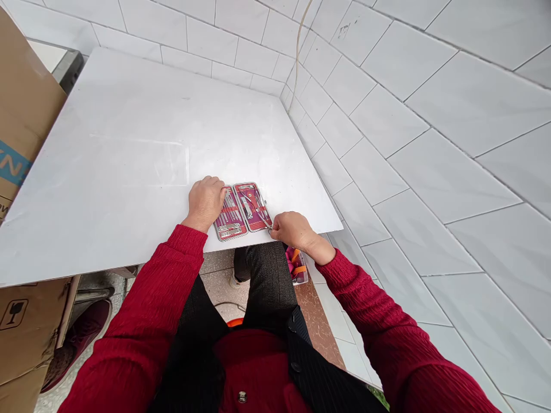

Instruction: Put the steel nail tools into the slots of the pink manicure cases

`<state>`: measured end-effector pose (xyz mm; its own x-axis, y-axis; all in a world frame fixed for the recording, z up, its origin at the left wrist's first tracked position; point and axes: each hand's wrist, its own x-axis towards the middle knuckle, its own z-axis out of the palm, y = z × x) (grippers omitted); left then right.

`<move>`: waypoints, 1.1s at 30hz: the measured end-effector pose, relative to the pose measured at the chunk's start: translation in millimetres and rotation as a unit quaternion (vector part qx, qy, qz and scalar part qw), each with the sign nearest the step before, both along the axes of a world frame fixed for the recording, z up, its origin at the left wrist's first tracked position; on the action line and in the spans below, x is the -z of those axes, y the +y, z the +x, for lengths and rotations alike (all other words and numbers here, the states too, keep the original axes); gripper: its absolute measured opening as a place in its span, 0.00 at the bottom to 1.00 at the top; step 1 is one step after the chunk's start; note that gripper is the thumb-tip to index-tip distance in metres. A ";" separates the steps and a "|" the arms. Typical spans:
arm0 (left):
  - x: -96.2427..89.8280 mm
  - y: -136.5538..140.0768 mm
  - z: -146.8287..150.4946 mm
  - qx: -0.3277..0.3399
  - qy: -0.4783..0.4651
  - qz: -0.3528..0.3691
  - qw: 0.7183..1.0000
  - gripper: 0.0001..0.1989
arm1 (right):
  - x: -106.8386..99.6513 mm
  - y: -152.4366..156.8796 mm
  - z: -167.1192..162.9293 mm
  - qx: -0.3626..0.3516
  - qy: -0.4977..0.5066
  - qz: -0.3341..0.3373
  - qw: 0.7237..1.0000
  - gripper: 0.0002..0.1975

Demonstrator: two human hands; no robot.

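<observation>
An opened manicure set case [241, 228] with a red lining lies near the front edge of the white table. Slim metal tools and nail clippers [230, 230] fill its left half. Its right half carries another nail clipper [247, 207] and long-handled metal tools. My left hand [205, 201] has its fingers curled over the upper left edge of the case. At the lower right corner, my right hand [295, 230] is closed in a pinch. A shiny metal bit shows at its fingertips; whether this is a tool's end or the case rim, I cannot tell.
The white table [129, 115] meets tiled walls [387, 137] at the back and right. Cardboard boxes [26, 103] stand at the left. Below the right front edge sits a clear container [298, 267] with pink and orange items. A thin cable [298, 51] hangs in the corner.
</observation>
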<state>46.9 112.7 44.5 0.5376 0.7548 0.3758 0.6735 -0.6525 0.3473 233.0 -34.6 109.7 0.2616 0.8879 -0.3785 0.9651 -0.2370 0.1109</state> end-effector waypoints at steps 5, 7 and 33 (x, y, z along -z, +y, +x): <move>-0.7 -0.1 0.4 0.003 0.009 0.003 1.000 0.11 | -4.3 2.7 -6.7 -0.007 -0.017 -0.017 1.000 0.09; -0.2 0.1 0.7 0.004 0.009 0.002 1.000 0.11 | -5.1 4.9 -9.0 -0.009 -0.018 -0.021 1.000 0.10; 3.6 -0.4 1.9 0.005 -0.002 -0.004 1.000 0.11 | 1.9 27.0 -17.0 -0.012 -0.004 -0.013 1.000 0.10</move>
